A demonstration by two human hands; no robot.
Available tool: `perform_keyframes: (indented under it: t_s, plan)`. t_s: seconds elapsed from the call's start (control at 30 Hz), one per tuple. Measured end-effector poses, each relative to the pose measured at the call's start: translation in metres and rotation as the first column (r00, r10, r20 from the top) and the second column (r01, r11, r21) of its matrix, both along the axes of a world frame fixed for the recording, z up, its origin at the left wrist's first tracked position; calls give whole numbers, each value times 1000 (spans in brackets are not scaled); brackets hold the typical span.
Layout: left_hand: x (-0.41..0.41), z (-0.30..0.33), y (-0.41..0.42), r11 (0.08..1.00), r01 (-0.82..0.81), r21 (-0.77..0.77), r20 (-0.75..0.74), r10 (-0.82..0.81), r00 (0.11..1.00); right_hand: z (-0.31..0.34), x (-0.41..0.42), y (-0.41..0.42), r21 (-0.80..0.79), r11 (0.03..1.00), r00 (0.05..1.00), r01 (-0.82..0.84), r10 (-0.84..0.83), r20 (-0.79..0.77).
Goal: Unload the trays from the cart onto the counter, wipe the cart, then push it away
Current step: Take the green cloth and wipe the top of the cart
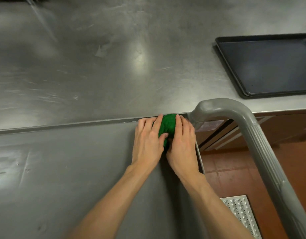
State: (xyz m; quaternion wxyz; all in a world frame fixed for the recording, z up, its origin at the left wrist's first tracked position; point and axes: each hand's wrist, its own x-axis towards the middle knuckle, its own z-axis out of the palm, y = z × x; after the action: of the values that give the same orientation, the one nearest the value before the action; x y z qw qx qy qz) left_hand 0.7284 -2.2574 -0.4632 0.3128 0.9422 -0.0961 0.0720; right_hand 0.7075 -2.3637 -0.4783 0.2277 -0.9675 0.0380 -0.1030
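A bunched green cloth (167,125) lies on the grey cart top (71,169) at its far right corner, right against the steel counter's edge. My left hand (148,142) and my right hand (182,144) both press down on the cloth from either side, with the fingers spread over it. Dark stacked trays (267,66) rest on the steel counter (105,57) at the right. The cart's grey handle (248,128) curves from that corner down the right side.
Red-brown floor tiles (235,169) and a perforated metal floor grate (242,216) show to the right of the cart, below the handle. Dark cabinet fronts (278,128) run under the counter's edge.
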Motion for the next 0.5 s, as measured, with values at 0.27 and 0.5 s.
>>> perform_keyframes:
  t_s: [0.27, 0.5]
  plan:
    - [8, 0, 38, 999, 44, 1, 18, -44, 999, 2, 2, 35, 102, 994, 998, 39, -44, 45]
    - [-5, 1, 113, 1000, 6, 10, 34, -6, 999, 0, -5, 107, 121, 993, 999, -5, -1, 49]
